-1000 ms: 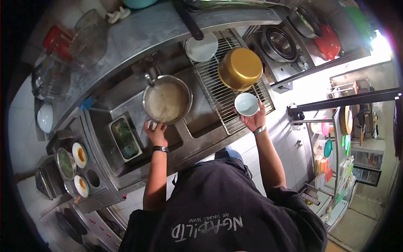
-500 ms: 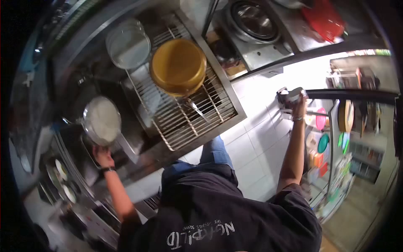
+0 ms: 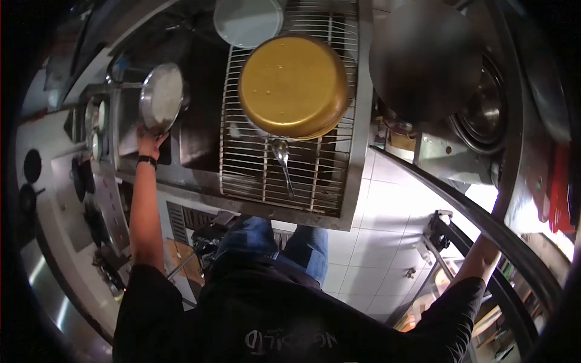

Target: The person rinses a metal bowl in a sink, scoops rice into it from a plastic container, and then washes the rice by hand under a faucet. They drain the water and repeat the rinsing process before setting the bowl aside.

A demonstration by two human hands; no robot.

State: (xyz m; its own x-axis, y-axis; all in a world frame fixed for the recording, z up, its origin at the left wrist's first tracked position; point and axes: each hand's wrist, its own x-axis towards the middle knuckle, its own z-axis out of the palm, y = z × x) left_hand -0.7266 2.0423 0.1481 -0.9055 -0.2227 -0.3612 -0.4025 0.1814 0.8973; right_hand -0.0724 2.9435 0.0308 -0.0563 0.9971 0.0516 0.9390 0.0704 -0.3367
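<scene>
Over the sink on the left, my left hand (image 3: 150, 143) grips the lower rim of a round metal bowl (image 3: 163, 97). The bowl is tilted on edge, with a pale, dull round face towards me. The thumb is spread to the right and the other fingers are partly behind the rim. My right forearm (image 3: 482, 257) reaches up on the right and passes behind a dark shelf bar (image 3: 478, 221), which hides the hand. A blurred dark round thing (image 3: 426, 60) looms close to the camera above that bar, overlapping a shiny steel bowl (image 3: 487, 109).
An upturned gold pot (image 3: 293, 88) sits on the wire rack (image 3: 242, 175), with a metal ladle (image 3: 282, 160) beside it and a whitish container (image 3: 248, 24) behind. A red thing (image 3: 560, 187) is at far right. Below lies white tiled floor (image 3: 378, 236).
My right hand has left the end of the rail and gone out of sight behind the shelf. The view has turned and moved nearer the rack. My left hand stays on the bowl.
</scene>
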